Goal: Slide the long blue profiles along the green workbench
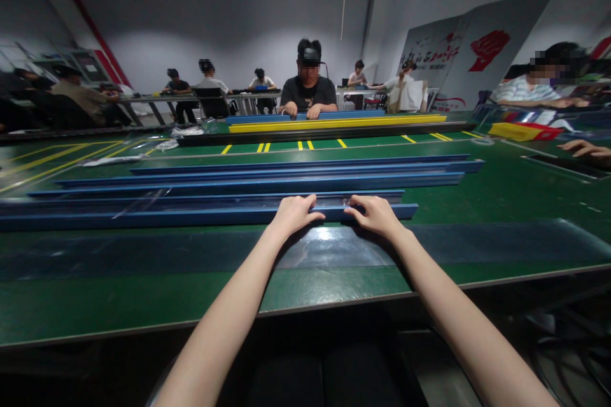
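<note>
A long blue channel strip (191, 216) lies across the green table nearest to me. My left hand (296, 213) grips it right of its middle, fingers over the far side and thumb on the near side. Close to the strip's right end, my right hand (375, 213) holds it the same way, thumb toward my left hand. Between the strip and the table's front edge lies a flat clear plastic sheet (329, 245). More blue strips (267, 179) lie parallel behind.
Beyond are a yellow strip (334, 123), a black strip (329, 134) and another blue strip under a seated person's hands (305, 111). At the right, another person's hand (587, 150) is beside a dark flat device (568, 166). Clear wrapping (114, 160) lies at the left.
</note>
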